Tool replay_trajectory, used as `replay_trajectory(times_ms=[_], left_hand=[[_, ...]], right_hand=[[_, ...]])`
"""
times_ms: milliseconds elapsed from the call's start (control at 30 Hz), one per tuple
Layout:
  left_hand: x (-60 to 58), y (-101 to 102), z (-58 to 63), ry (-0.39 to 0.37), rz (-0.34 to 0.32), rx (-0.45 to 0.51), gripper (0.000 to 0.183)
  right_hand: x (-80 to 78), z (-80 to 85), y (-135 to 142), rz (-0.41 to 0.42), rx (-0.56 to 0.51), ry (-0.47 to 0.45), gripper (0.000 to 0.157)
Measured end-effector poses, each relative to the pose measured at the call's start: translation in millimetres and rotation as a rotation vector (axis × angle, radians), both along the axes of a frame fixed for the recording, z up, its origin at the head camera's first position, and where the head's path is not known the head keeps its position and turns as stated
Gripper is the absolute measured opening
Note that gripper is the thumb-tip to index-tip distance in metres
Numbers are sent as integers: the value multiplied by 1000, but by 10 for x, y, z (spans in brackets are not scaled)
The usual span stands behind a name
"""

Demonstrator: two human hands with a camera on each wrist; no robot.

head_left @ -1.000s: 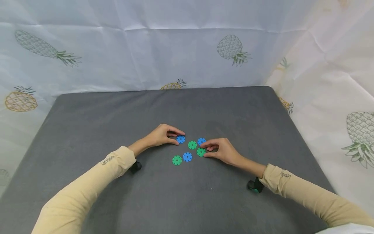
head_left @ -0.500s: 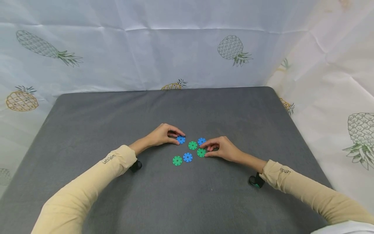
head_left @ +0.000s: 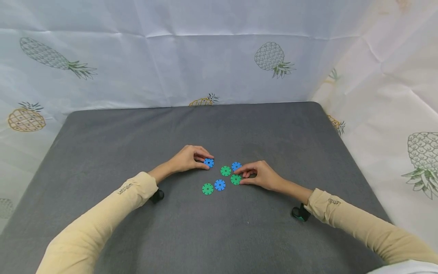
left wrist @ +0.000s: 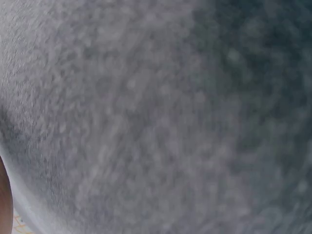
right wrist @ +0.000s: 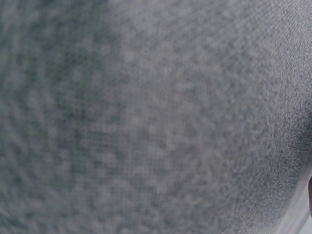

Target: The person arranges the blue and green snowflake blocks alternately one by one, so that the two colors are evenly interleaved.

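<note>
In the head view my left hand [head_left: 188, 158] pinches a blue notched disc [head_left: 209, 163] between thumb and fingers, at the upper left of a small group of discs. My right hand [head_left: 262, 176] holds a green notched disc [head_left: 235, 179], thumb at its right edge and index fingertip at its top. Just above that fingertip is a second blue disc [head_left: 236, 166], partly covered by the fingers. Between the hands lies another green disc [head_left: 225, 171]. Nearer the person, a blue disc [head_left: 220, 185] sits beside a green disc [head_left: 207, 188].
The discs lie on a dark grey cloth-covered table [head_left: 191, 236]. Behind it hangs a white curtain [head_left: 212, 68] with pineapple prints, continuing along the right side. Both wrist views show mostly blurred grey cloth, with a sliver of skin at the edge.
My left hand has shifted slightly left, drawing its blue disc along, a little farther from the middle green disc. The right hand and the other discs stay where they were.
</note>
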State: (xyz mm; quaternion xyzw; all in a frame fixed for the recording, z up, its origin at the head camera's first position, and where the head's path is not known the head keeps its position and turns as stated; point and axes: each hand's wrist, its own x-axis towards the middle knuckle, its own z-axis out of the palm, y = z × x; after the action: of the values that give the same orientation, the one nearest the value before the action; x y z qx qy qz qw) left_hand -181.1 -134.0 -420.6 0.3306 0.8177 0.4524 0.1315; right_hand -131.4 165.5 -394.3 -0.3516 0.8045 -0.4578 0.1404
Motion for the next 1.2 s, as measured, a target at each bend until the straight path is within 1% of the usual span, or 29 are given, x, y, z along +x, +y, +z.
replay_trajectory(times_ms=[133, 233, 300, 367, 533, 633, 733, 967, 1200], left_hand=[[-26, -28, 22, -28, -8, -12, 38], [-42, -34, 34, -40, -8, -26, 36], [-47, -34, 37, -48, 0, -36, 34], [-41, -37, 38, -79, 18, -30, 32], [-1, -72, 36, -180, 81, 21, 30], [17, -105, 42, -220, 113, 58, 31], [24, -133, 53, -239, 126, 79, 31], [-7, -165, 51, -269, 145, 144, 27], [-43, -180, 51, -291, 210, 178, 26]], right_hand=[[17, 6, -6, 0, -12, 11, 29], [28, -1, -8, 2, -27, 23, 29], [32, -12, -7, 3, -35, 33, 28], [33, -18, -9, 3, -39, 44, 28], [40, 1, -9, 7, -42, 62, 28], [43, 10, -6, 4, -35, 53, 28], [45, 15, 1, -2, -22, 44, 28], [44, 7, 10, -7, -21, 45, 27], [50, 11, 10, -6, -22, 44, 28]])
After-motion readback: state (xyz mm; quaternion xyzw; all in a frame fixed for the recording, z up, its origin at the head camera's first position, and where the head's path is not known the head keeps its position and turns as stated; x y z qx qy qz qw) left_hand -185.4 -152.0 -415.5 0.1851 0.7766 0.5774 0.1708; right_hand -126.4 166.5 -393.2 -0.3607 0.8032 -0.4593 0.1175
